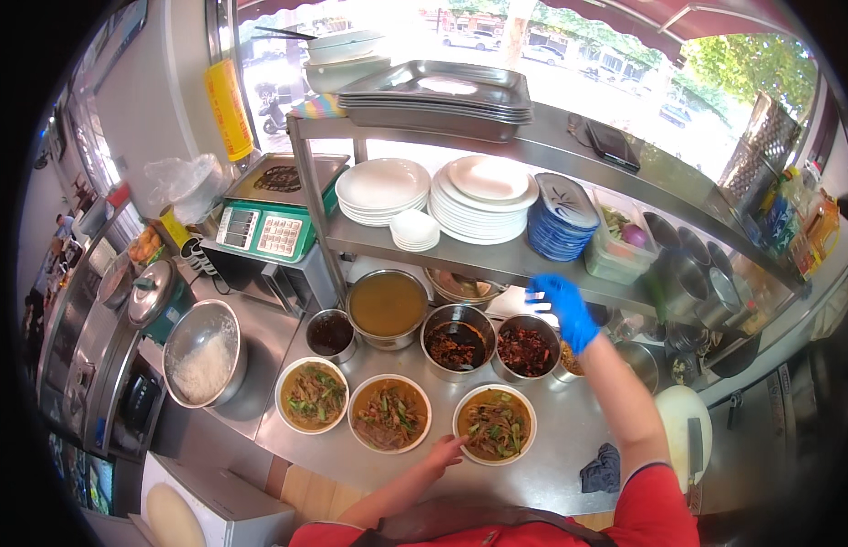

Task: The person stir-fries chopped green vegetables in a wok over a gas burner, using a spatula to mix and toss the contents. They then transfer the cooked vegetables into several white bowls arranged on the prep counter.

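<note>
Before me on the steel counter stand three white bowls of brown broth with meat and greens: a left bowl (312, 396), a middle bowl (390, 414) and a right bowl (494, 425). My left hand (444, 457), bare, has its fingers at the left rim of the right bowl; they hold nothing. My right hand (566, 311), in a blue glove, is raised past a pot of dark red chilli (526, 347), near the shelf edge. Its fingers are partly bent, and whether they pinch anything is unclear. Beside that pot is a pot of dark chilli oil (458, 342).
A large pot of broth (387, 304) and a small pot of dark sauce (330, 335) stand behind the bowls. The steel shelf (424, 256) above carries stacked plates (482, 198). A rice bowl (205, 362) is left; a dark cloth (600, 469) and cutting board (673, 417) lie right.
</note>
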The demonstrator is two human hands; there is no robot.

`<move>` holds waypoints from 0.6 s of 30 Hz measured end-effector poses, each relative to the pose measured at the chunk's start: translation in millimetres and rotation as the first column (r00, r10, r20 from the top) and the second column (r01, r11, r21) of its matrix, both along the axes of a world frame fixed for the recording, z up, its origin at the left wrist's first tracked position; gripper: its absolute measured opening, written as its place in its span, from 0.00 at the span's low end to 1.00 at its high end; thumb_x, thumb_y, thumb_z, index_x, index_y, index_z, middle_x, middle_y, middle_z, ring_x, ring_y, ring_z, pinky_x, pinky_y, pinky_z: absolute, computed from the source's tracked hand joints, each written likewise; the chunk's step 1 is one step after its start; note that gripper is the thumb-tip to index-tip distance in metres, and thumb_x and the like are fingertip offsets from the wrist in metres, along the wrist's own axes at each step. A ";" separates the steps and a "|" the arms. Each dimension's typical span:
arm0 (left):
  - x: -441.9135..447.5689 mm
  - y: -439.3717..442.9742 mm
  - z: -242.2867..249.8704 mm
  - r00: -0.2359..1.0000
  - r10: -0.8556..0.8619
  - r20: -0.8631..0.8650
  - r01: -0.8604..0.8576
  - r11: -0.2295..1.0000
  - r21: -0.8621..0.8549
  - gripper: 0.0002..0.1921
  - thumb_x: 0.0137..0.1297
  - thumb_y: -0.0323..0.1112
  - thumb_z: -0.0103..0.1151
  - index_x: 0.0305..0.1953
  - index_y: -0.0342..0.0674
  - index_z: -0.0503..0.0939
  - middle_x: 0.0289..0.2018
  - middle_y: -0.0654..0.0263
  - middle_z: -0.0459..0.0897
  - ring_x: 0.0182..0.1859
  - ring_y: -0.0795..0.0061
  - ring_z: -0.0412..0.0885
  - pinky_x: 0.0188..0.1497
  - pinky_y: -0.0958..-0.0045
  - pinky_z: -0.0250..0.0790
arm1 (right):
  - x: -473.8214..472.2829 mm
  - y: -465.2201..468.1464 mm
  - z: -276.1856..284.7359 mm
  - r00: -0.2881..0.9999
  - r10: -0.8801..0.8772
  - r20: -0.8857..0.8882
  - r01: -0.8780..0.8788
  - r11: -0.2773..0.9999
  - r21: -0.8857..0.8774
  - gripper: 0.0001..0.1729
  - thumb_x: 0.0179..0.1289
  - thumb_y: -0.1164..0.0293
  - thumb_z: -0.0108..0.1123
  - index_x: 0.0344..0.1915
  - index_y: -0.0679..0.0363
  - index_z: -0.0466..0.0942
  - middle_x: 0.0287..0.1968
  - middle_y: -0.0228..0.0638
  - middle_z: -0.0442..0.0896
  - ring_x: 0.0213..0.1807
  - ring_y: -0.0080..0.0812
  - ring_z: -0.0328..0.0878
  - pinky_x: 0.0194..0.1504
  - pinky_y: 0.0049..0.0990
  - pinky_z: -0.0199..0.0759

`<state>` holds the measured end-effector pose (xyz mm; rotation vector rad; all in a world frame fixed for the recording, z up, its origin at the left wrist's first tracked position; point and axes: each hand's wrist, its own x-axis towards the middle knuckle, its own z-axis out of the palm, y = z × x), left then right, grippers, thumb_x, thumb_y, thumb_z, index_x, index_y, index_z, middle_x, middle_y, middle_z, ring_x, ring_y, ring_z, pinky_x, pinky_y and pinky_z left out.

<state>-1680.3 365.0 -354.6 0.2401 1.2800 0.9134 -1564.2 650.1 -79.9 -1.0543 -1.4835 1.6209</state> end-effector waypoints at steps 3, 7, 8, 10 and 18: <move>-16.1 -3.3 2.9 1.000 0.010 -0.021 -0.010 1.000 0.008 0.33 0.60 0.50 0.60 0.58 0.33 0.66 0.51 0.58 0.75 0.54 0.66 0.72 0.53 0.62 0.68 | -40.8 52.6 30.2 0.991 -0.061 -0.120 0.049 0.994 -0.099 0.11 0.67 0.66 0.52 0.44 0.60 0.75 0.37 0.37 0.82 0.36 0.32 0.80 0.35 0.28 0.77; -52.4 -19.6 10.2 0.998 0.006 0.057 -0.011 0.996 0.092 0.30 0.62 0.45 0.60 0.59 0.32 0.65 0.50 0.58 0.76 0.53 0.65 0.76 0.53 0.64 0.70 | -86.6 110.5 41.0 0.964 -0.203 -0.174 0.150 0.949 -0.277 0.10 0.67 0.69 0.50 0.43 0.62 0.75 0.36 0.40 0.81 0.36 0.34 0.81 0.36 0.31 0.80; -63.6 -25.9 13.1 0.997 0.025 0.068 -0.033 0.993 0.114 0.27 0.64 0.43 0.58 0.58 0.32 0.66 0.50 0.57 0.77 0.51 0.65 0.78 0.52 0.66 0.71 | -95.5 120.9 41.6 0.954 -0.228 -0.197 0.161 0.939 -0.304 0.11 0.66 0.69 0.50 0.43 0.63 0.75 0.36 0.40 0.82 0.36 0.34 0.81 0.36 0.30 0.80; -87.5 -37.8 19.4 0.991 0.101 0.093 -0.108 0.991 0.079 0.25 0.65 0.41 0.56 0.57 0.31 0.66 0.49 0.56 0.77 0.50 0.64 0.79 0.51 0.66 0.72 | -107.2 134.8 43.1 0.839 -0.315 -0.444 0.121 0.903 -0.413 0.10 0.67 0.71 0.50 0.41 0.64 0.74 0.34 0.42 0.81 0.34 0.37 0.81 0.38 0.35 0.82; -142.1 -63.4 46.2 0.964 0.265 0.031 -0.267 0.958 0.101 0.20 0.67 0.37 0.52 0.56 0.31 0.67 0.47 0.53 0.79 0.48 0.63 0.80 0.49 0.67 0.74 | -124.6 137.6 56.3 0.931 -0.347 -0.112 0.306 0.910 -0.279 0.12 0.64 0.70 0.55 0.43 0.67 0.73 0.30 0.43 0.81 0.23 0.34 0.80 0.26 0.29 0.83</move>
